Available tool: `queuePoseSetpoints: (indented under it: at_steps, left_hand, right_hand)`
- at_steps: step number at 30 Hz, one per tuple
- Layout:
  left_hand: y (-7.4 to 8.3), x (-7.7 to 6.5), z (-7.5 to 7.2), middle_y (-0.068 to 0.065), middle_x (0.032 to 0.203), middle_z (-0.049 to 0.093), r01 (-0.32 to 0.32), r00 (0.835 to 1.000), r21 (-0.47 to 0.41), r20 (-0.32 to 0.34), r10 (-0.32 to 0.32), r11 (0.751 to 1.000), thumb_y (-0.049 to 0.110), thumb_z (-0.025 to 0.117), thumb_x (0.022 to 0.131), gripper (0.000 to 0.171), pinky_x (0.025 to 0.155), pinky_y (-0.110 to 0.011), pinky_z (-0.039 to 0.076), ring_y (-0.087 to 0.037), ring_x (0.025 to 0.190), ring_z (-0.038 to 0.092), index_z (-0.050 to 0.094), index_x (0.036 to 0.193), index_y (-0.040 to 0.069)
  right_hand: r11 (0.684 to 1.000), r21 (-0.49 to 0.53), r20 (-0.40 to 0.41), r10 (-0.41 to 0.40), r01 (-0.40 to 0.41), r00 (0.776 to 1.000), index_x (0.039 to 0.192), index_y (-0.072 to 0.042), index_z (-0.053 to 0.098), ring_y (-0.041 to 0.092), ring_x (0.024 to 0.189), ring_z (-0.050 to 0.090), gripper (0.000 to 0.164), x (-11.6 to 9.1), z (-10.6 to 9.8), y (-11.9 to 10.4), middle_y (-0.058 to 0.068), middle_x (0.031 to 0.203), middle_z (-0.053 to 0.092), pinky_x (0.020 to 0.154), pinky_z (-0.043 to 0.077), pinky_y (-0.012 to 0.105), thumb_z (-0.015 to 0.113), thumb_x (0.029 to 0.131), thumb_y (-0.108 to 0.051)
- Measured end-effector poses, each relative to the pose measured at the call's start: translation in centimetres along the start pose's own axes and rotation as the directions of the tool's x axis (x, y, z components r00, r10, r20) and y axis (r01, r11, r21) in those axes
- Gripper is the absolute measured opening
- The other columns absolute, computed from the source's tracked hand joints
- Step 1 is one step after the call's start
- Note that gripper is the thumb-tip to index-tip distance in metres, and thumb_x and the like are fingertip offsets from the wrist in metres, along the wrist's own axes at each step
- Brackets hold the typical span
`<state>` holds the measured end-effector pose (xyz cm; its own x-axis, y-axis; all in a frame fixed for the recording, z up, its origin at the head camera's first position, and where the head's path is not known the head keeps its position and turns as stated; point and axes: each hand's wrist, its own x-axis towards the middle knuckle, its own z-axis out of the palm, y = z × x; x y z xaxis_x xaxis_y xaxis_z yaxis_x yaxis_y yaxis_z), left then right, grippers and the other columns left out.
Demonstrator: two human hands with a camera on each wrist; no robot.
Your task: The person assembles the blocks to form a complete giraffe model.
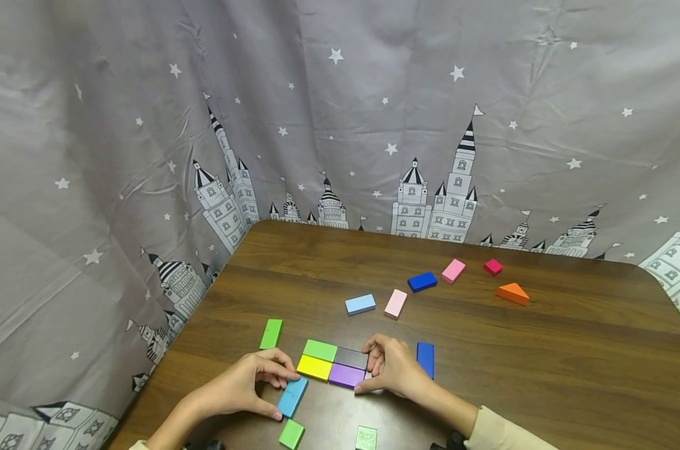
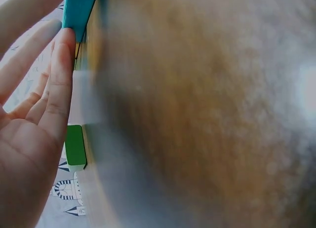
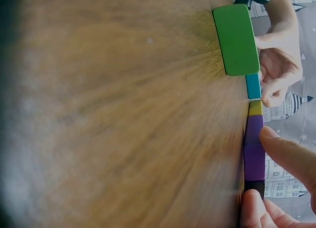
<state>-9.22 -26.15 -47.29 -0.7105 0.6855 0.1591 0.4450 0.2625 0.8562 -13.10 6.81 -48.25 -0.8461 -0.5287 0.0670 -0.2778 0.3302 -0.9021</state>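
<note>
My left hand (image 1: pixel 261 384) pinches a light blue block (image 1: pixel 292 397) by its ends, thumb near and fingers far. This block lies just below a two-by-two group of a green block (image 1: pixel 320 350), a yellow block (image 1: pixel 314 367), a dark grey block (image 1: pixel 351 358) and a purple block (image 1: pixel 347 375). My right hand (image 1: pixel 393 365) spans the right end of that group, its thumb at the purple block's near corner and its fingers at the dark grey block. In the right wrist view, the thumb (image 3: pixel 289 151) touches the purple block (image 3: pixel 255 161).
A small green block (image 1: pixel 292 434) and a pale green block (image 1: pixel 366 437) lie near me. Another green block (image 1: pixel 271 334) is at left, a blue block (image 1: pixel 425 360) at right. Farther back lie several pink and blue blocks, a red block (image 1: pixel 493 267) and an orange triangle (image 1: pixel 512 293).
</note>
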Motion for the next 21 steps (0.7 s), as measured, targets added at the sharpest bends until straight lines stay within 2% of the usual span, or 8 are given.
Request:
queuePoseSetpoints:
  at_steps: [8,21]
  left_hand:
    - [-0.19,0.03,0.04,-0.012,0.105,0.060,0.003,1.000,-0.003,-0.006,-0.003,1.000,0.014,0.090,0.074,0.050,0.076,-0.031,0.059,-0.021,0.085,0.066,0.071,0.117,-0.003]
    - [-0.17,0.36,0.03,-0.012,0.102,0.062,0.014,1.000,-0.005,-0.006,-0.014,1.000,0.013,0.090,0.074,0.050,0.076,-0.031,0.059,-0.021,0.084,0.066,0.071,0.115,-0.005]
  right_hand:
    - [1.000,0.000,-0.002,0.001,-0.001,1.000,0.099,0.004,0.061,0.005,0.057,0.054,0.055,0.01,0.04,0.06,0.005,0.072,0.061,0.051,0.049,0.021,0.097,0.059,-0.007]
    - [1.000,0.005,0.002,0.005,-0.005,1.000,0.099,0.005,0.061,0.005,0.057,0.053,0.055,0.04,0.04,-0.09,0.005,0.072,0.061,0.051,0.049,0.020,0.097,0.058,-0.006]
